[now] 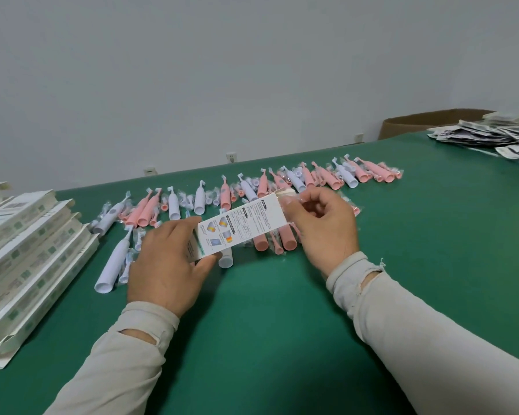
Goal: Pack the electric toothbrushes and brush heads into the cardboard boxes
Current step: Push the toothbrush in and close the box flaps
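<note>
A white printed cardboard box [240, 227] hangs slanted above the green table [267, 339], between both hands. My left hand [165, 265] grips its near lower end. My right hand [321, 226] pinches a clear-wrapped brush head [307, 202] at the box's open far end, where a flap stands up. Pink toothbrushes [261, 241] and white toothbrushes [113, 265] lie in a long row behind and under the box, with wrapped brush heads scattered among them.
A stack of flat white boxes [27, 253] fills the table's left edge. A pile of printed leaflets or packets [492, 136] sits at the far right, with a brown carton [426, 121] behind it. A grey wall closes the back.
</note>
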